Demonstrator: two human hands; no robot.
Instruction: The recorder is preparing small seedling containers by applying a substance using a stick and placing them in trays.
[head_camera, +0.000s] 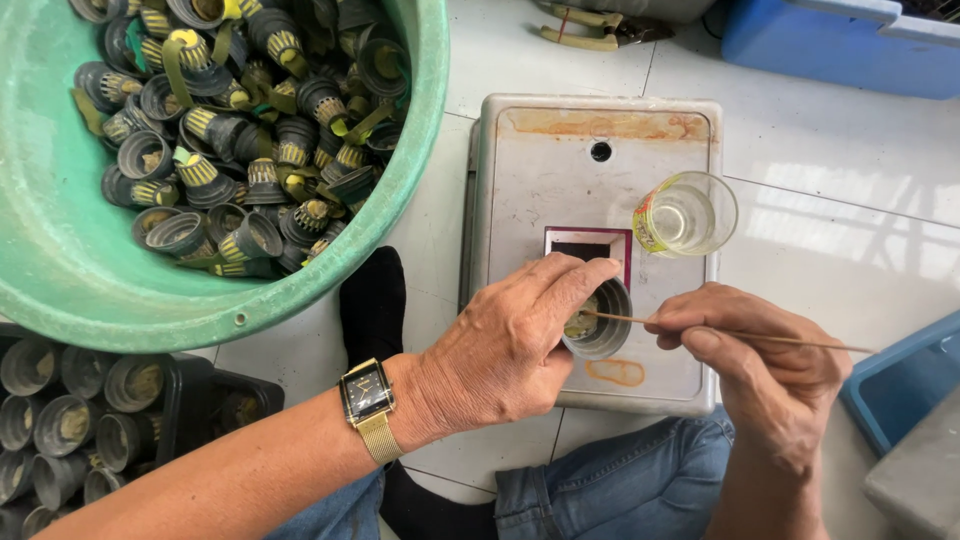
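White tiled floor (800, 150), seemingly sunlit

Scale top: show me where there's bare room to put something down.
Bare metal on the scale left of the glass, above the left hand. Bare tile right of it. Crowded: front edge, where both hands work the cup; basin is full.

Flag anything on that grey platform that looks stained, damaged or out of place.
The grey platform carries orange-brown rust-like stains: a band along its top edge and a ring-shaped mark near the bottom, beside the small dark cup that the left hand steadies. Nothing looks spilled or tipped.
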